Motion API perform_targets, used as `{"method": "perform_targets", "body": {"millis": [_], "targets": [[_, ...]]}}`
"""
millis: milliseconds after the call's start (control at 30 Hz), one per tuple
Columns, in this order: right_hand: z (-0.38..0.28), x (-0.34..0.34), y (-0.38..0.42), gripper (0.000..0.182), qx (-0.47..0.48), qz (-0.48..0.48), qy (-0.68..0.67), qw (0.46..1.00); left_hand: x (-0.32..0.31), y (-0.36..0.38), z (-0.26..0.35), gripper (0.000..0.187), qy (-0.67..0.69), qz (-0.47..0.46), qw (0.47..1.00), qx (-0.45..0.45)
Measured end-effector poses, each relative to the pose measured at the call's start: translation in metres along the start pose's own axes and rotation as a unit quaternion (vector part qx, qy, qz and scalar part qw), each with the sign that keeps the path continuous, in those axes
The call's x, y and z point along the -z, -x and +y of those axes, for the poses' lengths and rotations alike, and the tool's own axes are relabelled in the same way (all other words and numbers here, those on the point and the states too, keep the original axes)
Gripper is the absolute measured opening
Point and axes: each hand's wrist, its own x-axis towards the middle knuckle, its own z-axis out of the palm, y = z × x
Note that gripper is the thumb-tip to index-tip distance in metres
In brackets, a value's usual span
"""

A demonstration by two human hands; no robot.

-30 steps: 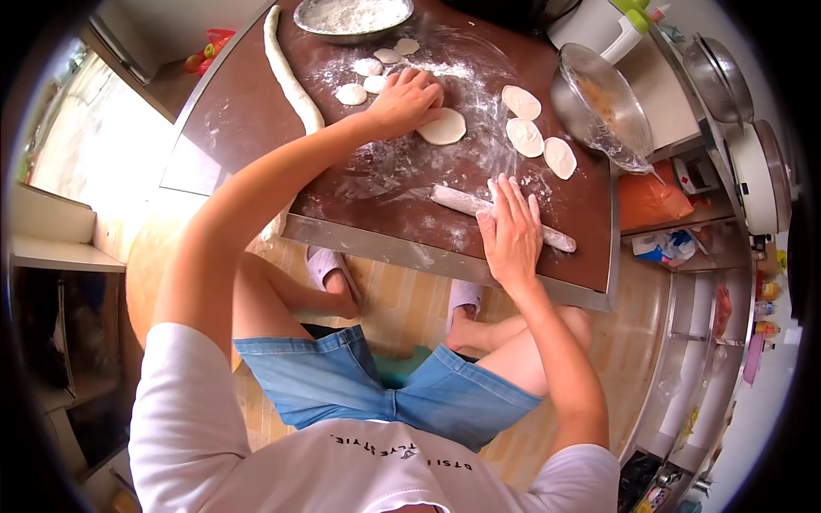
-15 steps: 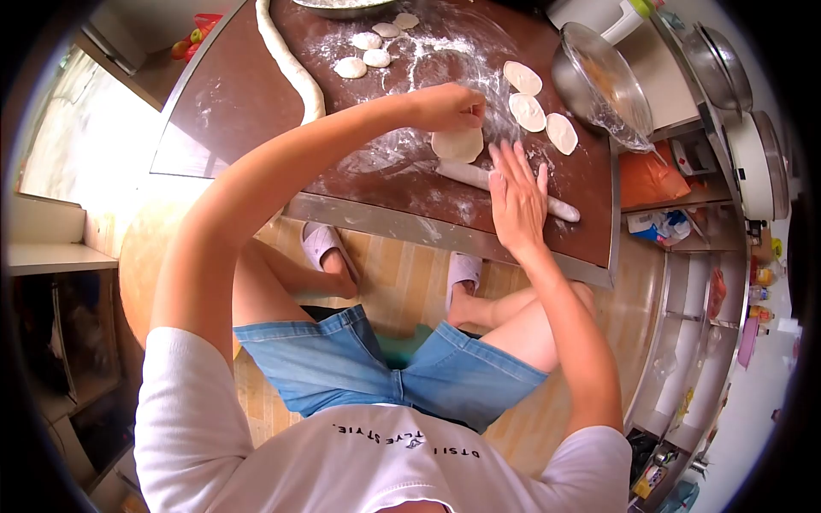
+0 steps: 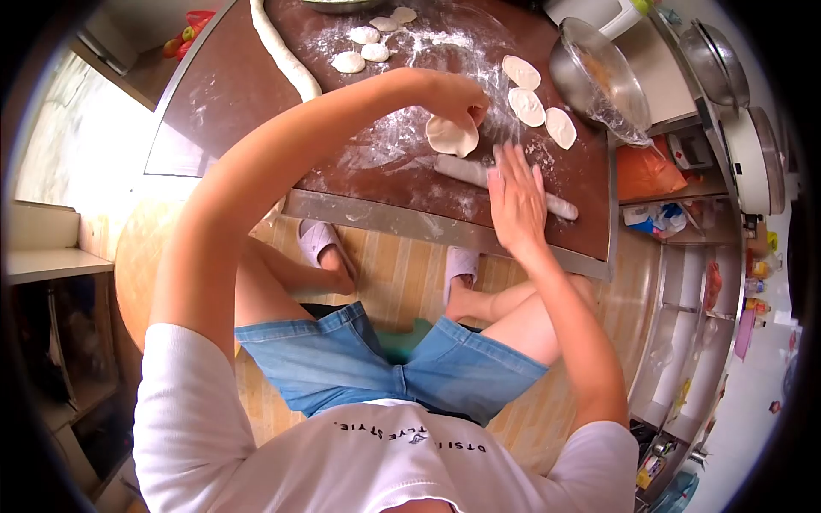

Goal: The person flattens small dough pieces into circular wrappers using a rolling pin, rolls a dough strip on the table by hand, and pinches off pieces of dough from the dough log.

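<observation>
My left hand (image 3: 457, 98) pinches the far edge of a round dough wrapper (image 3: 451, 136), which curls up a little above the floured brown table (image 3: 359, 190). Just nearer to me lies a pale rolling pin (image 3: 462, 169). Across the pin's right part rests my right hand (image 3: 518, 201), palm down, with its fingers stretched out. Flat dough rounds (image 3: 527, 107) lie to the right of the wrapper. Small dough pieces (image 3: 348, 61) sit at the back left, near a long dough rope (image 3: 285, 56).
A metal bowl (image 3: 602, 77) with plastic wrap stands at the table's right edge. Part of another bowl (image 3: 342, 5) shows at the back. Shelves (image 3: 684, 333) with packages run along the right. A metal strip (image 3: 445, 229) edges the table in front of me.
The wrapper's rim has lifted and curled, and it has shifted slightly away from the rolling pin with my left hand. My right hand remains on the pin.
</observation>
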Motion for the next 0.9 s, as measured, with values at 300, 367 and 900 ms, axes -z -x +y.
{"method": "perform_targets", "body": {"millis": [300, 367, 900], "targets": [[0.017, -0.019, -0.053, 0.052, -0.004, 0.025, 0.067, 0.997, 0.002, -0.01, -0.006, 0.025, -0.081, -0.023, 0.996, 0.018], [0.003, -0.007, -0.013, 0.052, 0.01, -0.006, 0.037, 0.999, 0.003, -0.008, -0.003, 0.025, -0.056, -0.047, 0.997, 0.022], [0.01, -0.014, -0.028, 0.049, 0.006, 0.002, 0.052, 0.999, -0.006, -0.02, -0.019, 0.028, -0.095, 0.003, 0.993, -0.066]]}}
